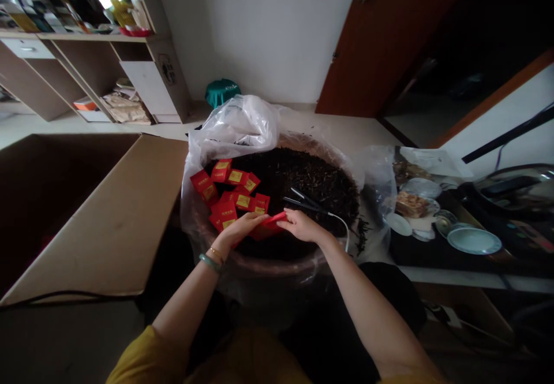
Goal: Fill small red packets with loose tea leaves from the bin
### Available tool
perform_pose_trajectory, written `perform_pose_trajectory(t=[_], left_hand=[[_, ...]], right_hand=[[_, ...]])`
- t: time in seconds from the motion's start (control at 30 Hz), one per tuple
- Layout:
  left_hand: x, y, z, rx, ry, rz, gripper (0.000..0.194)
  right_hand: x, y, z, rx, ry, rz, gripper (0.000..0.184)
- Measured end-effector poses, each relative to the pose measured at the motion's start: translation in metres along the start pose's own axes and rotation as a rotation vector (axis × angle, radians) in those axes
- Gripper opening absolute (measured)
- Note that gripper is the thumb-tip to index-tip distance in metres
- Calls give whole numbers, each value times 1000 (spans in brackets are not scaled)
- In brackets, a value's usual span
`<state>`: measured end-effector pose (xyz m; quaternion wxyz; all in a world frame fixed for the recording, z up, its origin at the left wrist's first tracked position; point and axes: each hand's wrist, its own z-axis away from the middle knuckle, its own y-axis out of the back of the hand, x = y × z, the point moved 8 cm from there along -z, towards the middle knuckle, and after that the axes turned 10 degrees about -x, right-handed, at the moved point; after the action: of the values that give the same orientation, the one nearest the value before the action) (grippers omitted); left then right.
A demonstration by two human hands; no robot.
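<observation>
Both hands are over a wide round basket (pixel 277 267) lined with clear plastic (pixel 242 119). My left hand (pixel 243 227) and my right hand (pixel 302 224) grip opposite ends of a small red packet (pixel 275 219), fingers closed on it. Dark loose dried leaves (pixel 320 170), like tea, fill the basket. Several red packets with gold labels (pixel 243 200) lie heaped on the leaves left of my hands. Just beyond my right hand rests a black, two-armed hand tool like a flat iron (pixel 308 202), its jaws apart and a white cord trailing from it.
An open cardboard box (pixel 108 216) stands to the left. On the right, a low table (pixel 450 274) carries a bowl (pixel 474 239), small dishes and a glass-lidded pan (pixel 519 182). Behind are a shelf unit (pixel 99 78), a green bag-like thing (pixel 221 92) and a brown door (pixel 367 43).
</observation>
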<state>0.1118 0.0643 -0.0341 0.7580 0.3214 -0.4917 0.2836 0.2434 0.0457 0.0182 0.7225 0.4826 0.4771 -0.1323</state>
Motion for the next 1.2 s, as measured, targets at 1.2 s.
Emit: perform_pose_trajectory(t=[1.2], left_hand=[[45,-26,26,463,-297,-1013,63]], right_hand=[[10,-38,-7,-57,-111,-559,65]])
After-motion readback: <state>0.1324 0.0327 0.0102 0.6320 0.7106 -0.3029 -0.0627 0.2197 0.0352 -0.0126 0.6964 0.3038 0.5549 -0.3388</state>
